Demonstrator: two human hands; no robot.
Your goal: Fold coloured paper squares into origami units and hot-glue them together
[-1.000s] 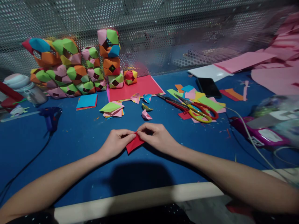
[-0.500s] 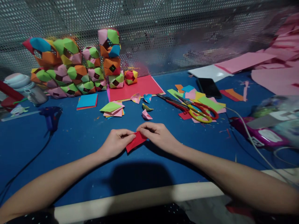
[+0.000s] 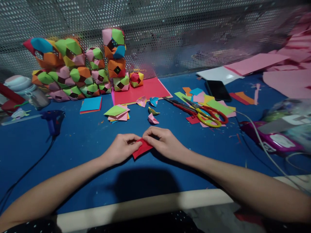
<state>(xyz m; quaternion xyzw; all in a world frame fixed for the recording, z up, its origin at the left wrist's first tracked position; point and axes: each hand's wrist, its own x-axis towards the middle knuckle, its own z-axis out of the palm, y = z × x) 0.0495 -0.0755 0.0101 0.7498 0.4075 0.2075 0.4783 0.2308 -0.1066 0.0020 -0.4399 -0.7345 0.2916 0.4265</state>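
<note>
A small folded piece of red paper [image 3: 142,149] is between my two hands, low over the blue table. My left hand [image 3: 122,148] pinches its upper left side between thumb and fingers. With thumb and forefinger, my right hand [image 3: 165,142] grips its upper right part; the curled fingers hide that edge. Just beyond my hands lie small folded paper pieces: a pink one [image 3: 153,118], a yellow-green one [image 3: 153,111], a blue one [image 3: 154,101] and a pink-yellow one [image 3: 141,101]. To their left is a stack of folded papers [image 3: 118,112], green on top.
Blue square sheets [image 3: 90,105] and a glue gun [image 3: 52,122] are on the left. Origami paper balls [image 3: 82,76] are stacked along the perforated panel [image 3: 170,38]. Scissors [image 3: 206,116] rest on paper scraps near a phone [image 3: 218,91]. A cable [image 3: 257,136] crosses the right side.
My hands stay at nearly the same spot on the red paper. My left thumb has shifted slightly right along it, and the paper's lower corner has moved a little right.
</note>
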